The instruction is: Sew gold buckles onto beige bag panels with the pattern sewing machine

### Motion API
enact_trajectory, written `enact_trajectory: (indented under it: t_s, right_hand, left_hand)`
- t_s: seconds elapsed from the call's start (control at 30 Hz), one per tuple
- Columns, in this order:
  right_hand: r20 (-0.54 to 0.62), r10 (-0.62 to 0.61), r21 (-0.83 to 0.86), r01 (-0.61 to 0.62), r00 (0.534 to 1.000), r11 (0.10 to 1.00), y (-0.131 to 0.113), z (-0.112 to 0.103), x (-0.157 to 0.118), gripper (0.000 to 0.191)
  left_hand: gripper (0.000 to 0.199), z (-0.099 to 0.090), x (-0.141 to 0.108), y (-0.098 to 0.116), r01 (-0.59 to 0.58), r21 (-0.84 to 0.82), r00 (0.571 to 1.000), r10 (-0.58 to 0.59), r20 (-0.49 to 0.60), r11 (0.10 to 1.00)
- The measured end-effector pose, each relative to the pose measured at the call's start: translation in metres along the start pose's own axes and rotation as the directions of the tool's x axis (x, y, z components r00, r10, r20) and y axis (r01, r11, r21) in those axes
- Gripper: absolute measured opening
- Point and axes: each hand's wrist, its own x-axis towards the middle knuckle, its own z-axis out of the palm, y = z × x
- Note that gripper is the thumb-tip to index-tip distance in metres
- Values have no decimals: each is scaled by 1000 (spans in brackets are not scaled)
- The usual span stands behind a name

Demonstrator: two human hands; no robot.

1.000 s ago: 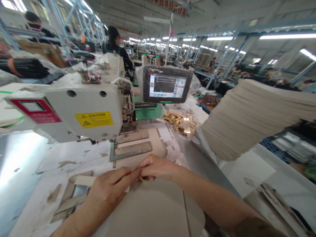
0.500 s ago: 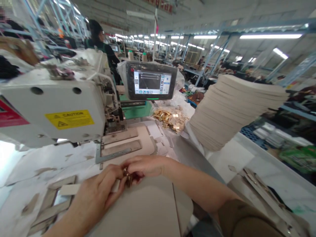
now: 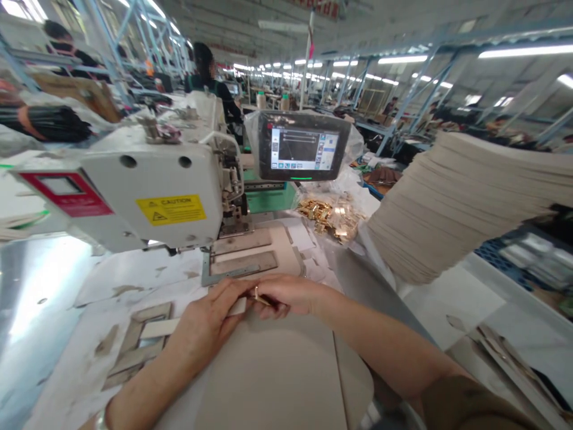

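Note:
In the head view, my left hand is closed on a pale beige strip; one end shows past the fingertips, the other behind the hand. Close against it, my right hand pinches a small gold metal buckle, partly hidden by the fingers. Whether the strip runs through the buckle I cannot tell. Below both hands lies a large beige panel with rounded corners. Just beyond them, a metal clamp frame rests on another beige piece at the sewing machine.
A white sewing machine with a caution label stands at left. Behind is a lit control screen. Gold buckles lie heaped in plastic. A tall stack of beige panels leans at right. A grey-brown template lies left. A person is behind.
The view has swung left, so the scene sits further right. My fingers have shifted around the buckle, which is turned differently; both hands stay close together.

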Motion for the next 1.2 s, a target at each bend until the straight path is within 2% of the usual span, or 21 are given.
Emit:
enact_trajectory:
  t_s: [0.07, 0.23, 0.53, 0.6, 0.7, 0.8, 0.9, 0.97, 1.1, 1.2]
  right_hand:
    - [56, 11, -17, -10, 998, 1000, 2, -5, 0, 9]
    - [165, -59, 14, 57, 985, 998, 3, -12, -1, 10]
    - [304, -29, 188, -30, 952, 982, -1, -14, 2, 22]
    - [282, -38, 220, -26, 959, 975, 1, -15, 5, 22]
    - [129, -21, 233, -10, 991, 973, 4, -15, 9, 21]
    - [7, 22, 216, -23, 1000, 976, 6, -14, 11, 17]
    - [13, -4, 211, 1, 1000, 978, 3, -14, 7, 12]
    - [31, -59, 186, 52, 998, 981, 0, -14, 3, 17]
    - [-11, -245, -81, 243, 969, 966, 1, -11, 2, 31]
    - [-32, -310, -212, 296, 950, 931, 5, -8, 7, 36]
  left_hand:
    - [24, -1, 1, 0, -6, -30, 1000, 7, 11, 1000]
    - [17, -3, 3, 3, -22, -110, 998, 28, 51, 994]
    - [13, -6, 2, 0, -13, -150, 994, 30, 107, 989]
    - [18, -8, 3, 1, -53, -126, 991, 68, 115, 991]
    - [23, -7, 0, 2, -130, -32, 982, 133, 131, 991]
    - [23, -4, -3, 2, -138, 58, 983, 129, 128, 989]
    - [16, 0, -5, -1, -58, 66, 996, 54, 66, 996]
    - [9, 1, -3, -4, 45, 21, 999, -46, 23, 999]
    - [12, 0, 6, -6, 247, -92, 969, -248, 1, 965]
    - [17, 1, 12, -7, 336, -114, 940, -340, -25, 935]
